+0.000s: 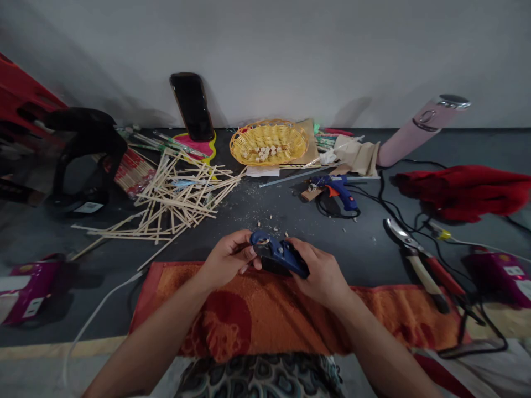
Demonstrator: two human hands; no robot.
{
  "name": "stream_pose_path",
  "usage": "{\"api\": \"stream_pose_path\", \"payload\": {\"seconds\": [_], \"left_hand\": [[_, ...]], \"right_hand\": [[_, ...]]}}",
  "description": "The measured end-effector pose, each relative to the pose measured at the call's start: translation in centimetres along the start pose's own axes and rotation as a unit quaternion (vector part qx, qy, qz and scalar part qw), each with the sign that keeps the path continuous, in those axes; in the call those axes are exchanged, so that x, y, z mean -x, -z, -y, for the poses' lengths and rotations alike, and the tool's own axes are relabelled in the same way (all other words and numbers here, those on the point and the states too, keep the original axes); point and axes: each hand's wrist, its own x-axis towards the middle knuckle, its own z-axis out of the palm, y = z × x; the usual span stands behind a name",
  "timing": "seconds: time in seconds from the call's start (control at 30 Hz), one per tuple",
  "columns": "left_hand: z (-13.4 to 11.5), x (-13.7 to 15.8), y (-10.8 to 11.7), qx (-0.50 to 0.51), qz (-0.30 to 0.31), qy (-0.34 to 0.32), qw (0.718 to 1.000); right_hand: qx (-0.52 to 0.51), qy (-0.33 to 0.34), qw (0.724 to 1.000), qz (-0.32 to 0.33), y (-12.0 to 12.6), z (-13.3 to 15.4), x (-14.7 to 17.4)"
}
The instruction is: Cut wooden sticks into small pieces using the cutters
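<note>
A blue-and-black hand tool (282, 255) is held between my hands above the orange towel's far edge. My right hand (319, 271) wraps its fingers around the tool's right end. At the left end, my left hand (232, 255) is closed, thumb and fingers pinched against or just beside the tool. Whatever lies between those fingers is too small or hidden to make out. Short cut bits of wood (270, 228) lie on the dark table just beyond the tool. A tangled pile of thin wooden sticks (178, 193) spreads out to the left.
A yellow wicker basket (269, 141) holds small pieces. Behind the sticks leans a phone (193, 105). A blue glue gun (342, 190), pruning shears (418, 260), a pink flask (415, 130) and a red cloth (468, 190) are at right, among cables. The orange towel (286, 315) covers the front edge.
</note>
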Motion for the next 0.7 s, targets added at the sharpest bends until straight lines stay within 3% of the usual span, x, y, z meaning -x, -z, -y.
{"api": "stream_pose_path", "payload": {"seconds": [0.37, 0.57, 0.7], "left_hand": [[-0.3, 0.2, 0.0, -0.079, -0.015, -0.01, 0.997], [0.5, 0.0, 0.2, -0.145, -0.069, -0.061, 0.985], [1.4, 0.0, 0.6, -0.152, -0.09, -0.06, 0.982]], "right_hand": [[0.039, -0.015, 0.999, 0.007, -0.3, 0.2, 0.4], [0.057, -0.006, 0.998, -0.002, -0.4, -0.1, 0.0], [0.08, -0.005, 0.997, -0.014, -0.3, -0.1, -0.3]]}}
